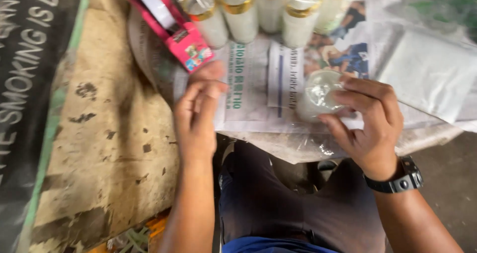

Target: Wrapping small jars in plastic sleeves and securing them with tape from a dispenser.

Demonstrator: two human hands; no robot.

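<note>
- Right hand has its grip curled round a small clear jar, thumb below and fingers over the top, pinching it just above the newspaper that covers the surface.
- Inside the jar, pale whitish contents show through the wall; blur hides how full it is.
- Left hand, off to the left of that grip, lies palm-down on the newspaper with fingers loosely together and holds nothing.
- Just beyond the left fingertips sits a pink tape dispenser carrying a white roll.
- Beyond the held jar stands a row of bottles with gold collars, each filled with a milky white liquid, touching side by side.
- To the right of the grip lies a flat clear bag of white material.
- A black wristwatch sits on the right wrist.
</note>
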